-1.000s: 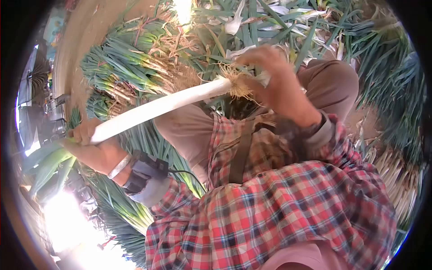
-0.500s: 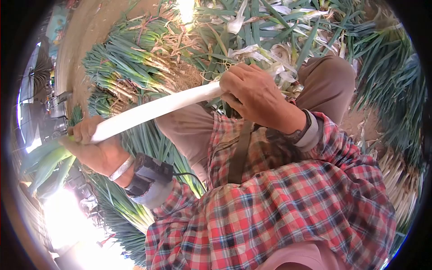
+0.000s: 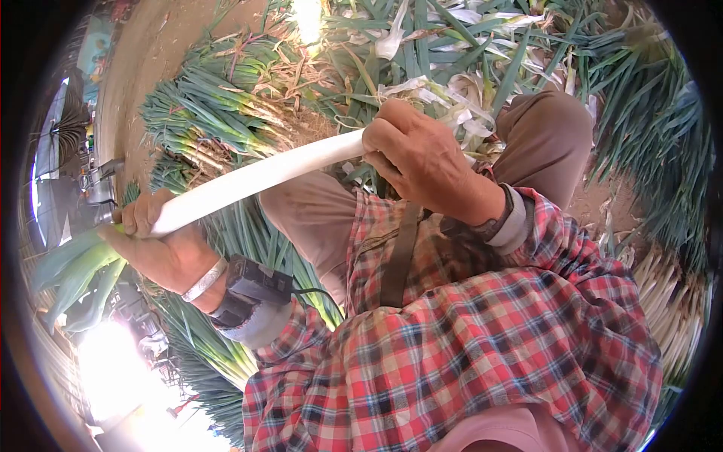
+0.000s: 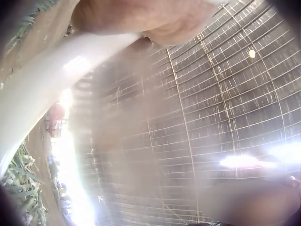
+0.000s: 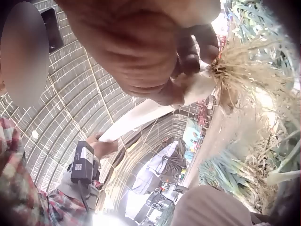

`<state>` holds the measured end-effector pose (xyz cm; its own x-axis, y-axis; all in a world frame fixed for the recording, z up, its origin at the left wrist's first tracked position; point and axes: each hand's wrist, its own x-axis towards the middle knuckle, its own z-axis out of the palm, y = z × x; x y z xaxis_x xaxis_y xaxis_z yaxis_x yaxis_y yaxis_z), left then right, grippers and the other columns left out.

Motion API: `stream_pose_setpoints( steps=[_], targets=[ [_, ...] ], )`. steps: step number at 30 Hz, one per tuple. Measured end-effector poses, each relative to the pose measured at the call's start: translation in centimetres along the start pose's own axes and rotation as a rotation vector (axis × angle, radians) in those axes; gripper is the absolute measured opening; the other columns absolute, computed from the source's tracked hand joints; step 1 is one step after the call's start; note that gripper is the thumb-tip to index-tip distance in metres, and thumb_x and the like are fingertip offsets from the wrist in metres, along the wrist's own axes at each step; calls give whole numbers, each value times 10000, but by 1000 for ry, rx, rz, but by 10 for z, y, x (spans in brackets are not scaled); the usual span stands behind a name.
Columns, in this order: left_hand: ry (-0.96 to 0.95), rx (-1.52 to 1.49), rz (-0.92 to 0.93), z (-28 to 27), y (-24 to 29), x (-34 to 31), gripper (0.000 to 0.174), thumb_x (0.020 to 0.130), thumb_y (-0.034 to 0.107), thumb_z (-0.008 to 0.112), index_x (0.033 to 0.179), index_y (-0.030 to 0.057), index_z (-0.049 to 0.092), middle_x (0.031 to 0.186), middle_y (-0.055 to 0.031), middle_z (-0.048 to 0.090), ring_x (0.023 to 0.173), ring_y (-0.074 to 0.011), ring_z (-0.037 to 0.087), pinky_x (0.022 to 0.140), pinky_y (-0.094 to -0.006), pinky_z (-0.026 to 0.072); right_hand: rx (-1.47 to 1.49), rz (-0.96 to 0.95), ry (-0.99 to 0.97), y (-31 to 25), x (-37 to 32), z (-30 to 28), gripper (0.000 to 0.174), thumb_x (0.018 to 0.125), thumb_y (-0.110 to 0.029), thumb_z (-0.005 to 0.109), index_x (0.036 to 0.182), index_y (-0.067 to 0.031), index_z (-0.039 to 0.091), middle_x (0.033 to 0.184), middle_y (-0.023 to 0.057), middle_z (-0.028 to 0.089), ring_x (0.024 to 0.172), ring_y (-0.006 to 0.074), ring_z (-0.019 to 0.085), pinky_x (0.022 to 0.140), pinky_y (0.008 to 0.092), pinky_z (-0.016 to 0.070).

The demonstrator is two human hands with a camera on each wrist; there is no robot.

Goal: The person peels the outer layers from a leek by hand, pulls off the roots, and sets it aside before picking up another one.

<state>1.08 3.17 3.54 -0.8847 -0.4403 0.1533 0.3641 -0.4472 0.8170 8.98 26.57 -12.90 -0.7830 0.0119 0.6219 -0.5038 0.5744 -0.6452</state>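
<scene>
A thick leek (image 3: 260,179) with a long white shaft slants across the front of the person's body. Its green leaves (image 3: 79,267) spread out beyond the left hand (image 3: 173,255), whose fingers are wrapped round the upper shaft. At the other end the right hand (image 3: 433,167) grips the base with curled fingers. Pale stringy roots (image 5: 244,70) stick out past those fingers in the right wrist view, mostly hidden by the hand in the head view. The left wrist view shows the white shaft (image 4: 51,70) running up to the left hand (image 4: 141,16).
Tied leek bundles (image 3: 218,113) lie on the ground at upper left. Loose leaves and peeled white skins (image 3: 463,102) are heaped ahead. More leeks lie at the right, with leafy tops (image 3: 648,143) and white stems (image 3: 666,301). Others sit beneath the left arm (image 3: 215,343). The person's knee (image 3: 546,139) rises beside the right hand.
The right hand, blurred and loose beside the exposed roots a second ago, has closed round the leek's root end and covers it. The left hand keeps its hold with hardly any movement.
</scene>
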Motion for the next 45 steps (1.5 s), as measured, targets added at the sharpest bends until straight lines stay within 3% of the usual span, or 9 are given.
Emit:
stream_pose_setpoints(
  steps=[10,15,17,19,25,29,31,33,45],
  targets=[
    [24,-29,11,-2,-1,3,380,989,432,481,768,130,416,607,48,337,505,-92,353,477,-256,331,157,-26,-30,8,-6,-3,157,791,-31,629,831,-53,479,804,84,491,710,231,553,586,339,443],
    [-374,-423,-304,-43,11,26,471,966,455,518,641,152,364,536,52,315,480,-84,356,463,-252,327,1227,801,-87,19,-8,-42,181,839,-33,635,851,-40,455,891,58,573,817,123,583,580,285,444],
    [-327,-525,-347,-37,12,18,475,954,447,544,618,149,390,502,49,315,461,-79,362,444,-245,326,1005,722,-62,52,-23,-49,154,849,-53,630,900,-18,489,848,76,582,814,164,594,606,311,465],
    [-419,-561,-373,-38,14,16,462,947,450,556,630,144,418,506,49,333,462,-77,376,446,-241,334,-254,509,17,85,-31,-56,211,868,-94,633,1039,-4,546,846,99,620,830,193,602,646,328,478],
    [-716,-693,-361,-24,5,15,390,873,444,651,703,124,507,547,54,402,476,-72,413,486,-237,374,639,445,-345,21,-3,-49,364,842,-135,677,1179,-34,582,1038,136,643,880,265,625,697,358,486],
    [-661,-637,-343,-12,13,16,366,823,422,695,807,103,516,621,48,446,545,-81,449,545,-266,416,615,341,-480,8,-4,-32,370,816,-72,719,1160,-30,589,930,113,621,892,233,638,750,312,493],
    [-582,-436,-368,-3,14,12,378,852,434,667,867,98,495,652,43,434,610,-97,450,576,-296,419,341,194,-121,3,-3,-31,351,792,-61,737,1120,-35,615,935,106,626,865,248,634,732,318,499],
    [12,-9,-32,3,7,0,363,904,440,606,896,101,476,665,36,405,640,-109,429,569,-306,394,301,199,-69,6,-6,-26,358,769,-45,749,1103,-34,621,935,108,624,850,274,627,706,330,504],
    [-366,-529,-332,-42,3,15,324,946,362,581,759,103,525,580,61,350,519,-80,377,550,-264,353,-130,381,-71,62,-14,-17,173,841,-119,616,992,-34,622,913,142,622,807,349,608,725,418,492]
  ],
)
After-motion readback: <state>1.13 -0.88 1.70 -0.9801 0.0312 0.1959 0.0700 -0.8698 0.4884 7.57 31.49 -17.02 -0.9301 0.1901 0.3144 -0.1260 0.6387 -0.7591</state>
